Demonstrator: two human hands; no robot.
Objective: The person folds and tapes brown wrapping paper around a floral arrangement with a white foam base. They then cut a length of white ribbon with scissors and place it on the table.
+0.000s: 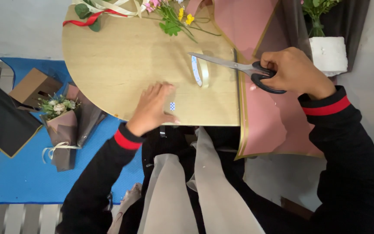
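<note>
— Where are the scissors?

— In the right hand (297, 71). Its fingers are curled through the black handles, and the scissors (234, 67) point away from that hand toward the left, blades nearly closed, their tip reaching over the roll of tape (200, 71).

— And the tape?

— It stands on edge on the counter (122, 60), between the two hands, a little nearer the right one and just beyond the left hand's fingertips.

— What is the left hand doing?

— The left hand (154, 108) lies flat, palm down, fingers spread and pressed on the wood near the counter's front edge. A small strip of tape (172, 105) sits right beside its fingers, on the side toward the right hand.

— What lies under the right hand?

— Pink wrapping paper (265, 117) with a gold border, draped over the counter's edge and hanging down beneath that wrist.

— Anything farther off?

— Beyond both hands, at the far rim, some loose flowers (172, 17) and a red ribbon (89, 18). Out past the left hand, down on a blue mat (27, 177), lies a small wrapped bouquet (61, 125).
</note>
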